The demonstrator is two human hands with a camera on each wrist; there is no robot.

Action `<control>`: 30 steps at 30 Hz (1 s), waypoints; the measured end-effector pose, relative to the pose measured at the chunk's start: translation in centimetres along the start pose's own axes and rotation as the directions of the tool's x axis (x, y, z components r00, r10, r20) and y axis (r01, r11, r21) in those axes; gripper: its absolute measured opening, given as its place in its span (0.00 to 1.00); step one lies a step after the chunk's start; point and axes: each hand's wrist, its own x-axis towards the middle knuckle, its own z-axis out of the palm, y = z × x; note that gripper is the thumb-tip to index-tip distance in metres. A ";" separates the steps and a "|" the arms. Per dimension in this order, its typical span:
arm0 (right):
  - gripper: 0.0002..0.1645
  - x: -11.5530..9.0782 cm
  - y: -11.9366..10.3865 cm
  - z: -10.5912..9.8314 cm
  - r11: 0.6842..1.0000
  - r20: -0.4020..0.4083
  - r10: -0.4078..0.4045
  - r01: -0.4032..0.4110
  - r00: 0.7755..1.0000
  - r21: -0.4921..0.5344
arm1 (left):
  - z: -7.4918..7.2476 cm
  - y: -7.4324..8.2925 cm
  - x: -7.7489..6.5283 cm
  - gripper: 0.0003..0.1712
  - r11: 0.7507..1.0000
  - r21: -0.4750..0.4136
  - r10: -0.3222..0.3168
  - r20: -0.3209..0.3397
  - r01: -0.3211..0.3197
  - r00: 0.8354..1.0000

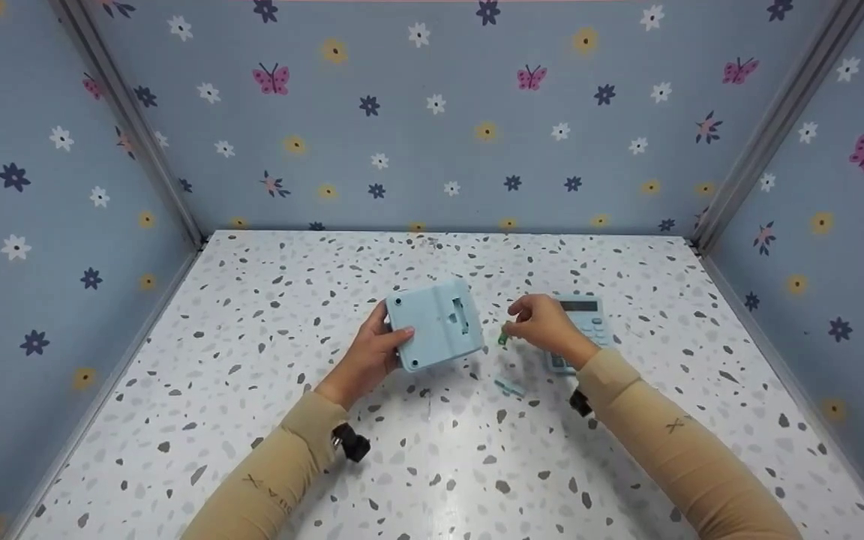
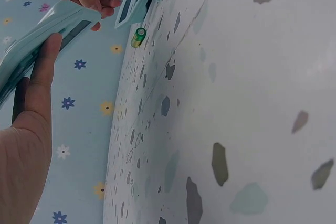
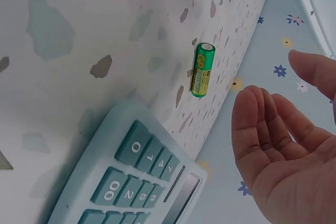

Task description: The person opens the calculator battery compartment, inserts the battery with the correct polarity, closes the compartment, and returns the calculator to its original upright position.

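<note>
Battery, head view: the battery (image 1: pixel 503 338) is on the counter (image 1: pixel 432 457), just beside the fingertips of the right hand (image 1: pixel 548 326), to their left and a little towards the person. The right hand is the nearer.
Battery axis: runs roughly away from the person, far end leaning slightly right.
Slot: the slot (image 1: pixel 460 316) is in the back of the raised calculator (image 1: pixel 424 330), left of the battery; its long side runs nearly the same way, far end leaning slightly left.
Left hand: the left hand (image 1: pixel 372 349) grips the calculator's left side, thumb on its back.
Cover: the small cover (image 1: pixel 509 386) lies nearer the person than the battery.
Battery, left wrist view: on the counter, past the calculator's edge and apart from it.
Left fingers: wrapped about the calculator's edge; the slot is not in sight here.
Right hand, right wrist view: thumb apart from the loosely bent fingers, nothing between them.
Battery, right wrist view: lies on its side, a visible gap from the fingers, its metal end at the top; which pole that is, I cannot tell.
Second calculator: the second calculator (image 3: pixel 113 129) is face up on the counter, near the battery.
</note>
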 end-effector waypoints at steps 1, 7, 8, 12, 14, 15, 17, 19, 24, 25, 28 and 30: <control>0.25 0.1 0.0 0.1 1.000 0.000 0.012 -0.012 1.000 -0.001 | 0.0 0.0 0.0 0.47 1.000 -0.003 -0.001 -0.002 0.001 1.000; 0.25 0.7 0.3 0.6 0.999 -0.009 0.039 -0.040 0.999 -0.017 | -0.1 -0.1 0.1 0.47 1.000 -0.002 -0.001 -0.006 0.001 1.000; 0.25 0.8 0.4 0.7 0.999 -0.009 0.041 -0.041 0.999 -0.019 | -0.1 -0.1 0.1 0.47 1.000 -0.001 0.000 -0.006 0.000 1.000; 0.26 1.1 0.7 1.0 0.998 -0.002 0.059 -0.059 0.998 -0.014 | -0.2 0.0 0.0 0.46 1.000 -0.002 0.002 -0.003 -0.002 1.000; 0.27 1.2 0.8 1.1 0.997 0.001 0.071 -0.071 0.998 -0.013 | -0.3 0.1 -0.1 0.45 1.000 0.000 0.006 -0.001 -0.006 1.000; 0.28 1.2 0.8 1.1 0.997 0.001 0.077 -0.077 0.997 -0.013 | -0.3 0.1 -0.1 0.45 1.000 -0.001 0.009 0.002 -0.009 1.000; 0.28 1.4 0.9 1.2 0.996 0.004 0.086 -0.086 0.996 -0.023 | -0.3 0.2 -0.1 0.44 1.000 -0.004 0.014 0.005 -0.014 1.000; 0.28 1.7 1.0 1.4 0.995 0.008 0.100 -0.100 0.995 -0.031 | -0.3 0.3 -0.1 0.44 1.000 -0.003 0.016 0.009 -0.016 1.000; 0.31 2.4 1.2 1.8 0.987 0.021 0.150 -0.149 0.988 -0.053 | -0.4 0.3 -0.2 0.43 1.000 -0.004 0.021 0.016 -0.021 1.000; 0.31 2.5 1.2 1.9 0.986 0.022 0.160 -0.159 0.987 -0.055 | -0.4 0.2 -0.2 0.43 1.000 -0.004 0.024 0.015 -0.024 1.000; 0.31 2.8 1.2 2.0 0.982 0.025 0.183 -0.181 0.983 -0.058 | -0.4 0.2 -0.2 0.43 1.000 0.000 0.028 0.010 -0.028 1.000; 0.31 2.9 1.2 2.2 0.981 0.027 0.187 -0.185 0.982 -0.056 | -0.3 0.2 -0.2 0.44 1.000 0.004 0.029 0.007 -0.029 1.000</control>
